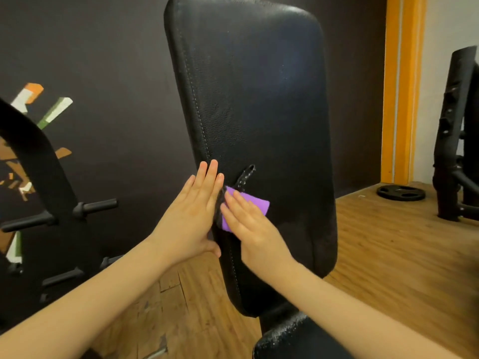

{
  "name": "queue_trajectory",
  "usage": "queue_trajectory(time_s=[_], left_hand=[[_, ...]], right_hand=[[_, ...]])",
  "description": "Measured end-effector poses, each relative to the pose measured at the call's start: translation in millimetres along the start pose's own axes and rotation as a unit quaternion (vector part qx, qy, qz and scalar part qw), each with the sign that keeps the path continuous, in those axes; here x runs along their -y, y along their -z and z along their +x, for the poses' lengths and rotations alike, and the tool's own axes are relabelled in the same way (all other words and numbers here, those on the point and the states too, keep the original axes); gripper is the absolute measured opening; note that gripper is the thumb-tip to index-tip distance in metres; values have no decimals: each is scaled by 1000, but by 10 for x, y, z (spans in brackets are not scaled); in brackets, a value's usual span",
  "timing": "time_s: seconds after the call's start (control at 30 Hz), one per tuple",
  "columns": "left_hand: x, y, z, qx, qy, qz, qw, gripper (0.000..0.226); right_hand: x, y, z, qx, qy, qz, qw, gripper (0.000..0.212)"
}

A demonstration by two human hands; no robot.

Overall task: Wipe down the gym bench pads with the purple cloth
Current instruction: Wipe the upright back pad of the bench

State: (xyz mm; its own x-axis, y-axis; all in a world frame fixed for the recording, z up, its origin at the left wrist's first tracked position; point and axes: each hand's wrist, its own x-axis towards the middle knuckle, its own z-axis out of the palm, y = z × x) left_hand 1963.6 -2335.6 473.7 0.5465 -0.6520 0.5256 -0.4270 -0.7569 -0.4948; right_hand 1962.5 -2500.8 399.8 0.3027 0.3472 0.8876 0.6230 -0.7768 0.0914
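Observation:
The black leather back pad (pixel 259 104) of the gym bench stands tilted upright in the middle of the view, with a torn flap near its lower centre. My right hand (pixel 248 224) presses the purple cloth (pixel 252 203) flat against the pad's lower left part with straight fingers. My left hand (pixel 193 216) rests flat on the pad's left edge beside it, fingers straight and thumb under the edge. The black seat pad (pixel 293 340) shows at the bottom.
A black plate rack (pixel 49 193) with pegs stands at the left against the dark wall. A weight plate (pixel 400 193) lies on the wooden floor at the right, near a black machine frame (pixel 453 141) and an orange wall strip.

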Motion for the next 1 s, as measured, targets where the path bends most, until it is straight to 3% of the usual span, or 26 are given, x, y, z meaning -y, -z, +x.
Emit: queue_trajectory(time_s=[0.13,0.37,0.47,0.57,0.63,0.7,0.8,0.83,0.93,1.0], left_hand=[[-47,-32,4,-18,21,-4,1000,150],[-120,39,33,4,35,27,999,156],[-182,92,27,38,36,17,998,147],[-205,103,23,107,56,0,993,133],[-226,107,36,113,60,-2,992,132],[-231,107,38,104,66,-10,992,133],[-218,87,14,39,34,14,999,142],[-207,79,13,28,32,36,998,147],[-171,38,-6,17,38,26,999,144],[-156,21,-20,-2,35,34,999,128]], right_hand=[[-98,-191,-466,33,46,-72,996,64],[-566,103,-432,79,155,-126,977,67],[-991,239,-632,67,86,-143,984,73],[-1286,402,-881,71,-70,-166,981,87],[-1334,480,-952,71,-148,-161,973,92],[-1236,506,-906,30,-161,-136,977,88],[-791,459,-601,-49,-30,-74,996,64],[-624,416,-487,-44,28,-61,997,57],[-200,201,-262,40,137,-84,986,55],[-93,42,-319,93,140,-117,979,66]])
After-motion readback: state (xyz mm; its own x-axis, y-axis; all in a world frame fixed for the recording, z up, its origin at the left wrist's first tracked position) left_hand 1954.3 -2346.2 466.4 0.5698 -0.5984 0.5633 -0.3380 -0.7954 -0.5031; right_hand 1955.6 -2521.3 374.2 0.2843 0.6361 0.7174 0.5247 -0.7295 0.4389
